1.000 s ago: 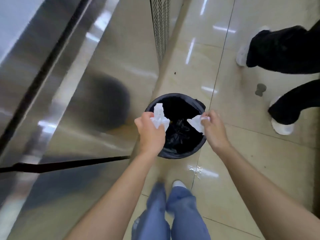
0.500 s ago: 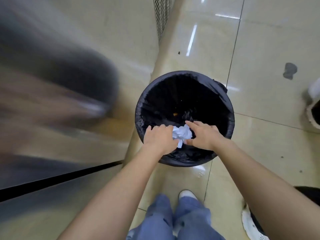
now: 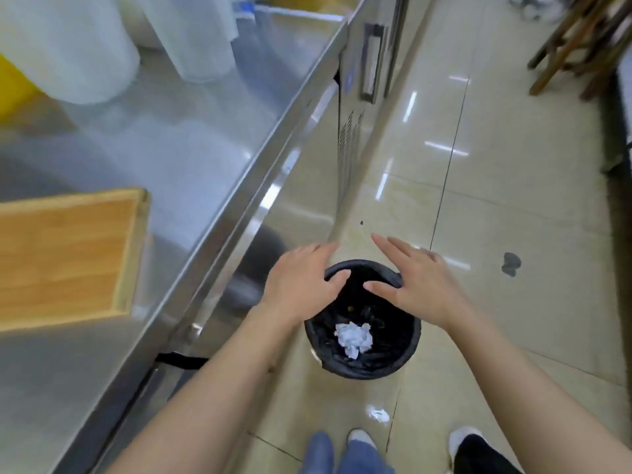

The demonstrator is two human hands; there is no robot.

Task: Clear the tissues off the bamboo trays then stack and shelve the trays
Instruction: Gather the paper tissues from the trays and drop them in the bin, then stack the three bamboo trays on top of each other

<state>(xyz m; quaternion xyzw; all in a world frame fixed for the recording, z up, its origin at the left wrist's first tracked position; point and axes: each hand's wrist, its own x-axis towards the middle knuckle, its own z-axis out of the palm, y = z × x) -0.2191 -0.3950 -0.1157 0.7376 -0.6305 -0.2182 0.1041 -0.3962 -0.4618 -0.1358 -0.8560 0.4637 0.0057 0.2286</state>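
Observation:
A crumpled white tissue wad (image 3: 353, 338) lies inside the black-lined waste bin (image 3: 410, 350) on the floor. Above the bin's far rim my left hand (image 3: 302, 285) and my right hand (image 3: 422, 285) hover with fingers spread, holding nothing. A bamboo tray (image 3: 65, 254) rests on the steel counter (image 3: 191, 155) at the left, its surface bare of tissues in the visible part.
White plastic containers (image 3: 68, 46) and a yellow object stand at the counter's back. A steel cabinet front (image 3: 355, 97) runs along the counter's right side. Wooden stool legs (image 3: 574, 46) show at top right. Another person's dark trouser leg and white shoe (image 3: 468, 446) stand close at bottom right.
Both hands let go of the tissues, which now lie in the bin. The hands rose and opened, and my view lifted so that the counter and tray came into sight.

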